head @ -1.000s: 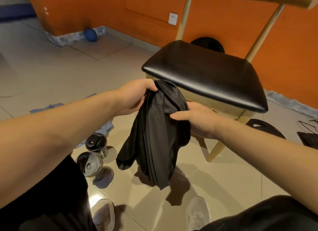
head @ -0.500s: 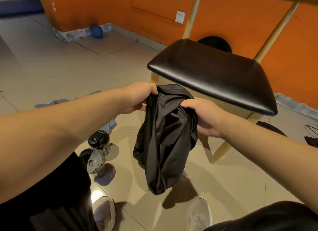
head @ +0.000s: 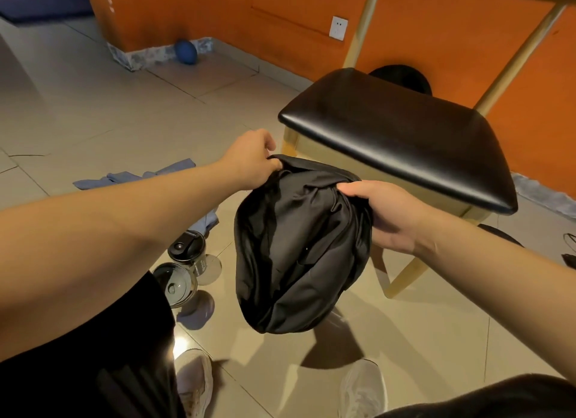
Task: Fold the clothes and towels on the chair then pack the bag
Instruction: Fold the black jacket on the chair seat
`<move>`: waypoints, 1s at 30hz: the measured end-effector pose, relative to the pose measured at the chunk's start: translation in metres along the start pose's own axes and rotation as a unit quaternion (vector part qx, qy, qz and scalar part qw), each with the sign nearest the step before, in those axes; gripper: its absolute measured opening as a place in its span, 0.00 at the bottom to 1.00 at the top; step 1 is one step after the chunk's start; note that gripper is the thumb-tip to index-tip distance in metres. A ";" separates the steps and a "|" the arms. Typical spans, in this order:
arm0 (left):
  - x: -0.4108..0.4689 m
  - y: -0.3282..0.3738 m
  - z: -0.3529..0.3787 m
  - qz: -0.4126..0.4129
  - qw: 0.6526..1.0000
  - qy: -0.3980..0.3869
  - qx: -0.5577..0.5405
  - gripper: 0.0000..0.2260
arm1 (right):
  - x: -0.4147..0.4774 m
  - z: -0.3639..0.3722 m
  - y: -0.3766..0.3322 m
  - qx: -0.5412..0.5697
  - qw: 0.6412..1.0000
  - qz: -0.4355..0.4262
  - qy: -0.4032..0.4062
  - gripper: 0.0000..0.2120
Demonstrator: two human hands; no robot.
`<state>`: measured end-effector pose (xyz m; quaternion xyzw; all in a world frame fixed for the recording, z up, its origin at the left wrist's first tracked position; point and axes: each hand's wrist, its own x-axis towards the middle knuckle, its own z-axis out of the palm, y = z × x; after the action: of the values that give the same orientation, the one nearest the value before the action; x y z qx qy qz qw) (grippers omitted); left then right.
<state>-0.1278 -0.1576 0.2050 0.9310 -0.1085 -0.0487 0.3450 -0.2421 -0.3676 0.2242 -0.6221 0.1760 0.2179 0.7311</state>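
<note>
A limp black bag (head: 299, 246) hangs in the air in front of the chair (head: 405, 143), held by its top edge. My left hand (head: 252, 162) pinches the upper left of that edge. My right hand (head: 386, 215) grips the upper right, thumb on top. Between the hands the black fabric bulges into a rounded pouch. The chair has a bare black padded seat on pale wooden legs. Blue cloth (head: 131, 177) lies spread on the floor to the left, partly hidden behind my left forearm.
Two lidded metal cups (head: 184, 268) stand on the tiled floor below my left arm. My two white shoes (head: 361, 389) show at the bottom. A blue ball (head: 185, 52) rests by the orange wall. Dark items (head: 570, 252) lie at the right edge.
The black bag was hanging long and narrow; both hands have spread apart along its top edge, and it now bulges wide and rounded. The camera view has shifted slightly.
</note>
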 end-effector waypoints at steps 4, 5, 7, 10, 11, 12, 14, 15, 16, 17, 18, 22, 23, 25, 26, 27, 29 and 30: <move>-0.007 0.011 0.001 0.013 0.999 0.049 -0.015 0.19 | -0.001 0.001 -0.006 0.089 0.996 -0.009 0.028 0.15; -0.010 0.016 0.000 0.024 0.998 0.063 -0.012 0.19 | -0.002 0.001 -0.008 0.105 0.994 -0.013 0.037 0.15; -0.017 0.026 -0.001 0.053 0.996 0.069 -0.021 0.18 | -0.002 0.000 -0.010 0.128 0.990 -0.024 0.053 0.15; -0.028 0.035 0.002 0.047 0.993 0.025 -0.104 0.15 | 0.000 -0.002 -0.011 0.144 0.987 -0.030 0.072 0.16; -0.033 0.038 0.004 0.031 0.987 0.004 -0.159 0.13 | 0.000 -0.002 -0.011 0.146 0.986 -0.030 0.077 0.16; -0.037 0.040 0.006 0.019 0.978 -0.009 -0.208 0.10 | 0.000 -0.002 -0.011 0.147 0.985 -0.029 0.081 0.16; -0.041 0.042 0.006 0.026 0.970 -0.032 -0.239 0.07 | -0.001 -0.003 -0.011 0.147 0.985 -0.028 0.087 0.16; -0.041 0.041 0.005 0.044 0.976 -0.069 -0.202 0.07 | 0.000 -0.004 -0.011 0.149 0.984 -0.029 0.091 0.16; -0.041 0.038 0.004 0.061 0.981 -0.129 -0.129 0.09 | 0.000 -0.005 -0.011 0.153 0.983 -0.030 0.094 0.16; -0.044 0.035 0.004 0.068 0.976 -0.202 -0.036 0.12 | 0.001 -0.006 -0.011 0.158 0.982 -0.031 0.098 0.16; -0.046 0.031 0.007 0.068 0.961 -0.264 0.047 0.16 | 0.001 -0.007 -0.012 0.165 0.981 -0.032 0.100 0.16; -0.047 0.019 0.023 0.067 0.955 -0.286 0.042 0.15 | -0.001 -0.006 -0.014 0.179 0.977 -0.033 0.108 0.16; -0.046 0.019 0.023 0.057 0.962 -0.267 0.011 0.11 | -0.002 -0.007 -0.013 0.180 0.977 -0.032 0.108 0.16; -0.042 0.023 0.020 0.029 0.970 -0.236 -0.053 0.10 | -0.002 -0.010 -0.012 0.174 0.978 -0.030 0.110 0.16; -0.041 0.026 0.017 0.014 0.970 -0.223 -0.092 0.11 | -0.003 -0.012 -0.011 0.166 0.980 -0.029 0.110 0.16; -0.041 0.029 0.013 0.003 0.969 -0.211 -0.126 0.11 | -0.003 -0.014 -0.009 0.156 0.981 -0.025 0.115 0.15; -0.041 0.035 0.007 -0.017 0.967 -0.185 -0.176 0.11 | -0.003 -0.019 -0.005 0.127 0.982 -0.012 0.136 0.14; -0.040 0.037 0.004 -0.028 0.965 -0.169 -0.200 0.11 | -0.001 -0.022 -0.002 0.112 0.983 -0.006 0.148 0.14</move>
<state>-0.1739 -0.1777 0.2268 0.8240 -0.1269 -0.2357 0.4994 -0.2418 -0.3896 0.2234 -0.5626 0.3021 0.0975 0.7633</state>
